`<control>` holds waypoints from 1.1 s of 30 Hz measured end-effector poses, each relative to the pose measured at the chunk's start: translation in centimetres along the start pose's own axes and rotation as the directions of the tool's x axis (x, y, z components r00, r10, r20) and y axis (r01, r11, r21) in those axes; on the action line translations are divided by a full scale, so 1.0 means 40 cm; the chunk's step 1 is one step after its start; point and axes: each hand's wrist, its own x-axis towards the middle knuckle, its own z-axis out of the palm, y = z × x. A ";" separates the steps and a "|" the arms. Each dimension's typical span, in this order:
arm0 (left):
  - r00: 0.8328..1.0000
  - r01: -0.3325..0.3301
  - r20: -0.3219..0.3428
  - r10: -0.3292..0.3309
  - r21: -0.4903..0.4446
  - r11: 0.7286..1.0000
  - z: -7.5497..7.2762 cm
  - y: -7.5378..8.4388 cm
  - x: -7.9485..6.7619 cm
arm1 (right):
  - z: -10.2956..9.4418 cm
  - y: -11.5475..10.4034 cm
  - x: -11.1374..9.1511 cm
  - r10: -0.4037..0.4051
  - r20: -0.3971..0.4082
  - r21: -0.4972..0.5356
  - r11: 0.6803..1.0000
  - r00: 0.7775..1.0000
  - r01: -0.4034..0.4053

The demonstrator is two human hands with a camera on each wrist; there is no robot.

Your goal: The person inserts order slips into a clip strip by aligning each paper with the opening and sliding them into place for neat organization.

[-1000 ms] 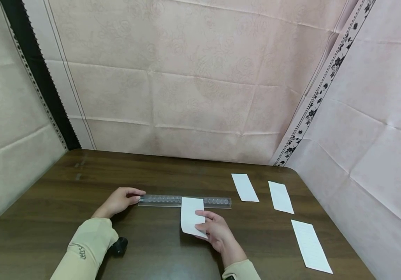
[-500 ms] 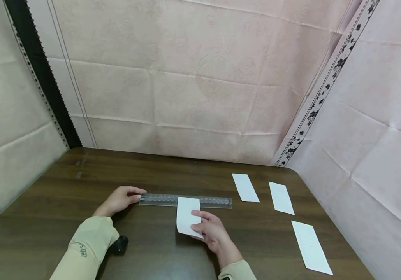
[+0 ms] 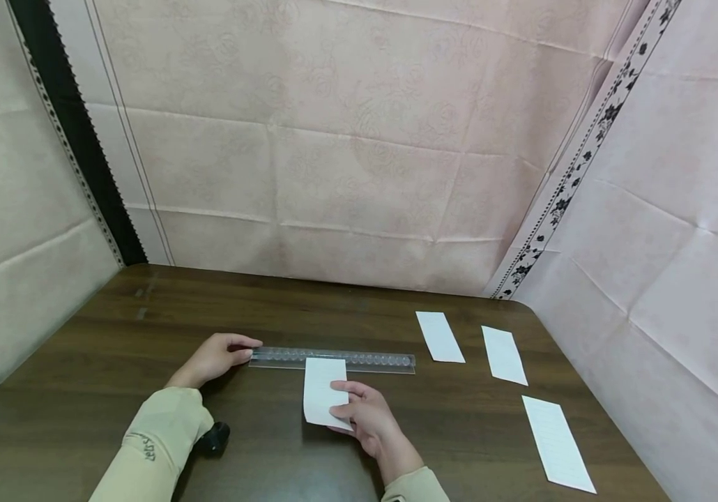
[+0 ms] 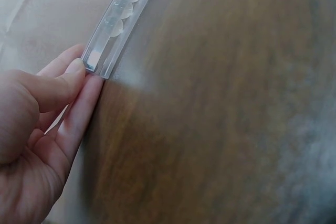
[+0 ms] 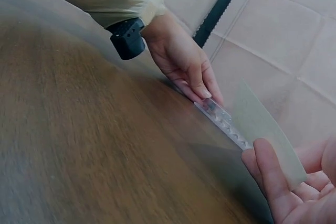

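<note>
A long clear plastic strip [image 3: 378,361] with a row of rounded scallops lies crosswise on the brown table. At its left end, my left hand [image 3: 213,359] pinches it between thumb and fingers; the left wrist view shows the thumb [image 4: 73,74] on the strip's end [image 4: 100,59]. My right hand [image 3: 365,418] holds a blank white card [image 3: 323,390] by its right edge, thumb in front. The card's top edge overlaps the strip in the head view and hides part of its middle. In the right wrist view the card [image 5: 262,129] stands tilted beside the strip [image 5: 223,121].
Three more white cards lie to the right: one at the back [image 3: 440,337], another [image 3: 504,355] beside it, and a longer one [image 3: 558,444] nearer the front. The wooden table [image 3: 258,446] meets pale cloth walls [image 3: 346,174] behind and at both sides.
My right hand has carried the white card to the left along the strip and, lastly, slightly toward me. The left hand keeps its pinch on the strip's end, and the strip stays in place.
</note>
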 end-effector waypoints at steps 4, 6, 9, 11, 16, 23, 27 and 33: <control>1.000 -0.005 -0.003 0.005 -0.005 1.000 0.002 0.001 0.000 | 0.009 -0.001 -0.001 -0.001 -0.002 -0.007 1.000 1.000 0.001; 1.000 -0.006 -0.004 0.006 -0.005 1.000 0.003 0.001 0.000 | 0.014 0.000 -0.001 0.000 -0.002 -0.010 1.000 1.000 0.000; 1.000 0.011 -0.011 -0.011 -0.009 1.000 0.004 0.003 0.000 | 0.020 0.002 0.000 0.005 -0.004 -0.008 1.000 1.000 -0.005; 1.000 0.017 -0.010 -0.017 -0.009 1.000 0.003 0.003 0.000 | 0.023 0.004 0.000 0.006 -0.004 -0.004 1.000 1.000 -0.006; 1.000 0.029 -0.008 -0.029 -0.010 1.000 0.003 0.003 0.000 | 0.030 0.009 0.001 -0.001 0.003 0.003 1.000 1.000 0.001; 0.999 0.032 -0.005 -0.032 -0.007 0.999 0.002 0.003 -0.002 | 0.040 0.014 0.004 -0.009 0.018 0.003 1.000 1.000 0.009; 0.999 0.033 -0.005 -0.033 -0.012 0.999 0.002 0.005 -0.002 | 0.046 0.016 0.004 -0.005 0.014 0.010 1.000 1.000 0.005; 0.999 0.033 -0.001 -0.033 -0.012 0.999 0.001 0.003 -0.001 | 0.060 0.020 0.004 -0.018 0.022 0.020 1.000 1.000 0.018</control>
